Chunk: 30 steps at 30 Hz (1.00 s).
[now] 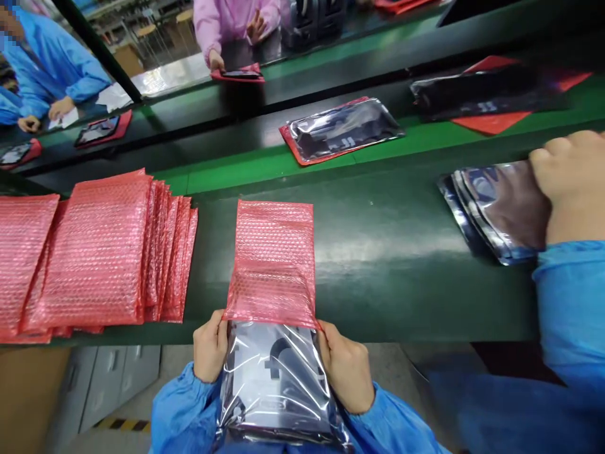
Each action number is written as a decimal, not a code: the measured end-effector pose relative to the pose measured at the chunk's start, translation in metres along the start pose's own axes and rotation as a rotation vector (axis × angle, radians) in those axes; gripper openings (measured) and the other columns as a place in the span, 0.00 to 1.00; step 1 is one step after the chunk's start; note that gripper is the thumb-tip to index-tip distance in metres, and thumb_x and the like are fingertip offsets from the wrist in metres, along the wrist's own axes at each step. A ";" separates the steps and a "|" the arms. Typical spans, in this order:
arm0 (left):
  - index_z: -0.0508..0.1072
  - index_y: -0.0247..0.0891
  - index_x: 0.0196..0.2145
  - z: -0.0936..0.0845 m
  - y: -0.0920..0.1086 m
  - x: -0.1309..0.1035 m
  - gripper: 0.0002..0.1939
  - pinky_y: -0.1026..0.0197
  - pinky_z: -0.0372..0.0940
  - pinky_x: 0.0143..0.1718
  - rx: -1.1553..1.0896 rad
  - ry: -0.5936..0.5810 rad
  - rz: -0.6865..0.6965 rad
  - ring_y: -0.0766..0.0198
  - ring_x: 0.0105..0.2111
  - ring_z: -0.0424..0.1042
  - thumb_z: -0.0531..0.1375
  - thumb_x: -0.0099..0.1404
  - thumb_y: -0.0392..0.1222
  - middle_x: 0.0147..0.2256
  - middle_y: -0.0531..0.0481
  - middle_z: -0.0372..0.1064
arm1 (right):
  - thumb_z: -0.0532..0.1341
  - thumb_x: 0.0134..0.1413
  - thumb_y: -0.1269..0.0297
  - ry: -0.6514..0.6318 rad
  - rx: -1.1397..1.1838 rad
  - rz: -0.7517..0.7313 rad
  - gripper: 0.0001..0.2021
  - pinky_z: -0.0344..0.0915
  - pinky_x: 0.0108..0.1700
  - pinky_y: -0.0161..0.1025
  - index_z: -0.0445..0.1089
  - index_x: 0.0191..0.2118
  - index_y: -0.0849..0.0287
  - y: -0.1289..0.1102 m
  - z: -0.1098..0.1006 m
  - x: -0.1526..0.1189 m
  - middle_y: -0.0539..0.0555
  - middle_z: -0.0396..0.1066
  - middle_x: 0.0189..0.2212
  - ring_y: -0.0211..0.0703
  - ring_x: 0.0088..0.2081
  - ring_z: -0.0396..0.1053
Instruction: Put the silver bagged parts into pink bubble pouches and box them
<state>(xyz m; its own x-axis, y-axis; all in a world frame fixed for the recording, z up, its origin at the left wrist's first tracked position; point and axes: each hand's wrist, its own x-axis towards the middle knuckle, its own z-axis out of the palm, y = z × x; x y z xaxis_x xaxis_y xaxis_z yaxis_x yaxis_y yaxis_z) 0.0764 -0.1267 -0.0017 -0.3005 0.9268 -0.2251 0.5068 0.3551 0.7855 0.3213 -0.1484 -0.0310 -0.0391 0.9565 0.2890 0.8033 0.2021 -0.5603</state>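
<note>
A red bubble-wrap bag (275, 236) lies on the green work surface in front of me, its open edge facing my body. My left hand (210, 347) is closed on the left corner of that edge, with thumb and fingers pinched. My right hand (347, 369) is closed on the right corner in the same way. Between my hands, a shiny plastic bag (278, 384) with a flat pale item in it reaches up to the bubble-wrap bag's mouth. Its near end hangs past the table edge against my body. How far its top goes inside is unclear.
Stacked red bubble-wrap bags (101, 252) lie at left. On the right, a co-worker's hand (574, 186) rests on shiny dark pouches (501, 208). Behind, a green belt (203, 176) carries a packed dark pouch (345, 129). Other people sit beyond it.
</note>
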 end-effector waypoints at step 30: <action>0.57 0.36 0.10 -0.108 0.193 0.081 0.16 0.68 0.48 0.22 0.392 -0.264 0.541 0.73 0.14 0.53 0.52 0.53 0.39 0.10 0.56 0.50 | 0.58 0.49 0.60 -0.427 0.363 0.093 0.17 0.48 0.14 0.28 0.64 0.13 0.60 -0.042 -0.144 0.217 0.48 0.58 0.07 0.31 0.10 0.53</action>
<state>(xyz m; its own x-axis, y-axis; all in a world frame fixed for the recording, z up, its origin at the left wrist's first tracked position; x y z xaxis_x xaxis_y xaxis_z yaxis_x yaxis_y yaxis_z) 0.0631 0.0038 0.1937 0.2552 0.9663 -0.0330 0.7972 -0.1910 0.5728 0.3648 0.0201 0.1673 -0.2757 0.9585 -0.0721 0.5618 0.0998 -0.8212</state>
